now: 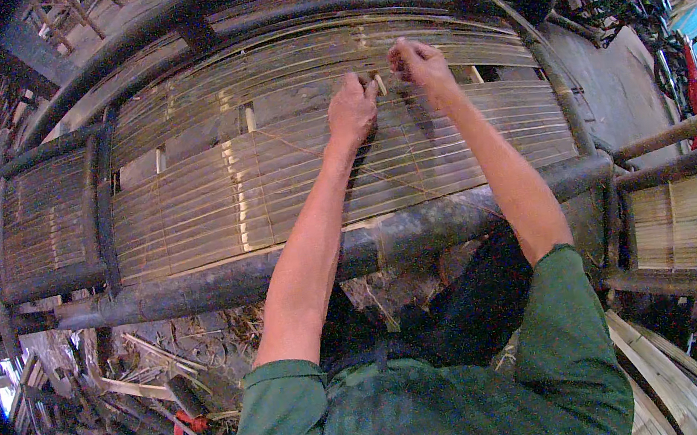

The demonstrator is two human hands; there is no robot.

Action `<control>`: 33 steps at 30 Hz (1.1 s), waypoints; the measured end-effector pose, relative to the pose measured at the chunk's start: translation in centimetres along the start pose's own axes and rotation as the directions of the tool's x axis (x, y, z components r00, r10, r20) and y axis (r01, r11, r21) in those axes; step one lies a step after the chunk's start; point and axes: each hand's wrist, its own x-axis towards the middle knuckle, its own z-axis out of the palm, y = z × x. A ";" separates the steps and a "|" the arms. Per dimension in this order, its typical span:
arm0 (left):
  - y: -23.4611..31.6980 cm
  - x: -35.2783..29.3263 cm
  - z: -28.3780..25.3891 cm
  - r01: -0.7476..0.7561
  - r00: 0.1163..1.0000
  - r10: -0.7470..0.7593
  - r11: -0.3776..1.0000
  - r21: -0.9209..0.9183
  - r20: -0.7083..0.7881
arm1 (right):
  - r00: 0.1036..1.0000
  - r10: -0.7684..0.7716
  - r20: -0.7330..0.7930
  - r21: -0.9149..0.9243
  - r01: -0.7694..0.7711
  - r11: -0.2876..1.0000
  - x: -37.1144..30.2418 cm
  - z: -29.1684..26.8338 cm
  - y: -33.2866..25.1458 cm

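Note:
A bamboo seat of thin flat slats (216, 189) lies in a frame of dark round poles (227, 284) in front of me. My left hand (351, 110) presses down on the slats near the seat's middle, fingertips pinched at a small gap. Just to its right, my right hand (419, 63) is closed on a thin strand of binding (409, 146) that runs down across the slats. Both forearms reach out from green sleeves at the lower edge.
Cut bamboo pieces and scraps (141, 396) litter the ground at lower left. A second slatted bamboo piece (693, 221) stands at the right, with stacked strips (668, 379) below it. A concrete floor and bicycles (663, 35) lie at the upper right.

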 end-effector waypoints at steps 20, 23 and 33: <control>-0.8 -1.0 -1.5 -0.324 0.922 0.182 0.846 0.424 0.341 | 0.722 0.106 0.683 -0.187 0.033 0.982 -16.2 -2.8 -8.6; -2.0 0.0 -0.9 -0.342 0.911 0.158 0.803 0.487 0.381 | 0.305 0.130 0.944 -0.160 0.077 0.984 -22.8 -6.8 -14.7; 0.0 -0.2 -0.2 -0.340 0.928 0.210 0.814 0.472 0.307 | 0.934 -0.304 -0.186 -0.845 0.005 0.534 -10.0 -24.5 1.5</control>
